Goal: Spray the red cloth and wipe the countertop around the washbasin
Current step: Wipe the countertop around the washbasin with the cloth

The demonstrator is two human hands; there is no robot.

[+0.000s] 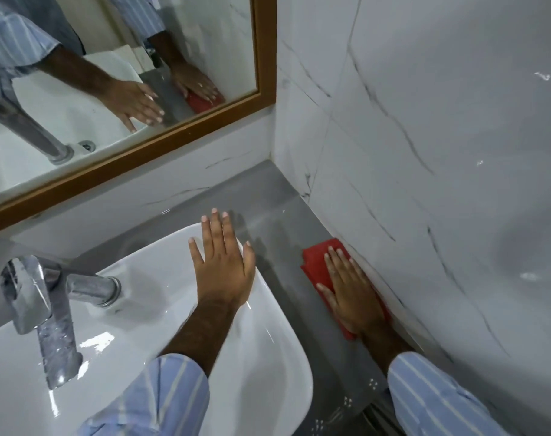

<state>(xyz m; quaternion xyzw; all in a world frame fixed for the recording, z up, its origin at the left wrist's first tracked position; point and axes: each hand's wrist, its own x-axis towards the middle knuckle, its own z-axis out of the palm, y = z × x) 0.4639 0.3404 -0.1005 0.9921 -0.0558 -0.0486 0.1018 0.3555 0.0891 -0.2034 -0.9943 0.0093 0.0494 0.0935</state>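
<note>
The red cloth lies flat on the grey countertop, right of the white washbasin and against the marble side wall. My right hand presses down on the cloth with fingers spread, covering most of it. My left hand rests flat on the basin's far right rim, fingers apart, holding nothing. No spray bottle is in view.
A chrome tap stands at the basin's left back edge. A wood-framed mirror hangs above on the back wall. White marble-pattern tiles close off the right side, leaving a narrow counter strip.
</note>
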